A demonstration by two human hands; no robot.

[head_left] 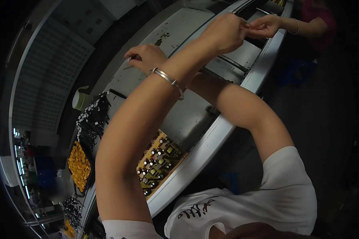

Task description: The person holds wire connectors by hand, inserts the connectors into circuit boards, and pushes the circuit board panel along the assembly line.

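Note:
My forearms cross over a grey metal work surface (187, 119). My left hand (226, 32), with a metal bangle (163, 75) on its wrist, reaches to the upper right. Its fingers are closed at the fingertips of another person's hand (265, 26); anything between them is too small to make out. Under the left forearm passes my right arm. My right hand (148, 56) is above the surface at the upper left, thumb and forefinger curled together. What they hold, if anything, I cannot make out. Populated circuit boards (159, 161) lie near my left elbow.
A black tray of orange-yellow small parts (79, 167) stands at the left. Beside it are a heap of black and white components (92, 119) and a pale green cup-like container (80, 99). A pale rail (211, 153) edges the work surface. Dark bits (162, 38) lie farther back.

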